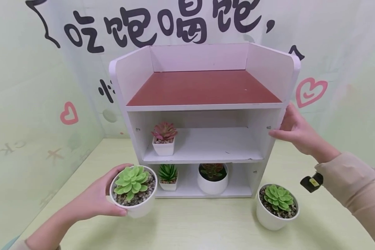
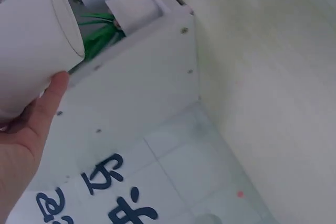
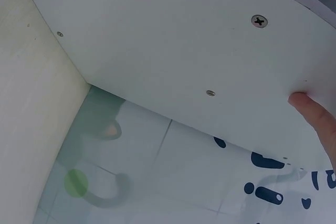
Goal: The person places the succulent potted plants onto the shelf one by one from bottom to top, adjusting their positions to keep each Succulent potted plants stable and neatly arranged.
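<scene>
My left hand (image 1: 95,198) grips a green succulent in a round white pot (image 1: 141,208), in front of the shelf's lower left corner. The left wrist view shows this pot (image 2: 31,45) tipped on its side, a finger along its wall. My right hand (image 1: 303,135) holds the right side panel of a small white shelf unit (image 1: 203,161), thumb at the front edge. One fingertip (image 3: 300,99) touches the panel's outer face in the right wrist view. A similar green succulent in a white pot (image 1: 273,218) stands on the table at the unit's front right.
On the middle shelf, at left, sits a pink succulent (image 1: 164,147). Below it are a spiky green plant (image 1: 168,184) and a dark reddish plant in a round pot (image 1: 212,184). The unit has a red-brown top board (image 1: 206,86). Printed walls stand behind the pale table (image 1: 200,225).
</scene>
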Action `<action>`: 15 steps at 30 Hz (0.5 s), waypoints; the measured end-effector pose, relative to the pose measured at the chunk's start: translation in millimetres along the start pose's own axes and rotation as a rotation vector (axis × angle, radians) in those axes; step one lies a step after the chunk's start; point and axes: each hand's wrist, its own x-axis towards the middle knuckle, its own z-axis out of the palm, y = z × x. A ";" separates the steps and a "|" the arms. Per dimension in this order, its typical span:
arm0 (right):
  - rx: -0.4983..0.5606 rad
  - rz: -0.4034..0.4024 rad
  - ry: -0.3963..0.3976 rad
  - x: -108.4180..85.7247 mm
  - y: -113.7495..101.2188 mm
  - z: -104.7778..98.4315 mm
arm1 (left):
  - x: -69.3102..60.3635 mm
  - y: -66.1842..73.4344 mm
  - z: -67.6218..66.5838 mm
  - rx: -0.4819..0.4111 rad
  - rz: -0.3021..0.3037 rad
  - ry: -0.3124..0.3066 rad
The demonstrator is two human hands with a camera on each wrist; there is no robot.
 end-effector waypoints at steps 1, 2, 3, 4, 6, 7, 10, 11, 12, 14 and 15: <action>-0.001 0.000 0.000 0.1 0.0 0.1 | 3.0 5.7 2.4 0.002 0.000 0.003; -0.003 0.000 0.000 0.3 0.1 0.1 | 6.1 11.1 4.5 -0.008 -0.002 0.004; -0.004 0.001 0.000 0.3 0.1 0.2 | 9.3 16.1 6.4 -0.017 -0.002 0.004; -0.004 0.000 0.000 0.4 0.2 0.2 | 12.6 21.0 8.4 -0.033 -0.003 0.005; -0.004 0.000 -0.002 0.6 0.5 0.4 | 20.0 30.7 12.4 -0.062 -0.012 0.008; -0.002 -0.001 -0.003 0.5 0.6 0.4 | 24.0 35.7 14.6 -0.073 -0.015 0.008; 0.003 -0.005 -0.004 0.6 0.9 0.3 | 37.6 51.8 21.8 -0.077 -0.045 0.012; 0.001 -0.004 -0.004 0.5 0.9 0.2 | 42.4 57.4 24.6 -0.066 -0.059 0.016; 0.000 -0.005 -0.004 0.5 0.9 0.1 | 47.4 63.1 27.7 -0.055 -0.071 0.021; -0.006 0.000 -0.002 0.7 0.6 0.1 | 58.1 73.8 34.0 -0.023 -0.095 0.031; -0.012 0.005 0.000 0.7 0.4 0.2 | 63.7 78.8 37.3 0.000 -0.107 0.038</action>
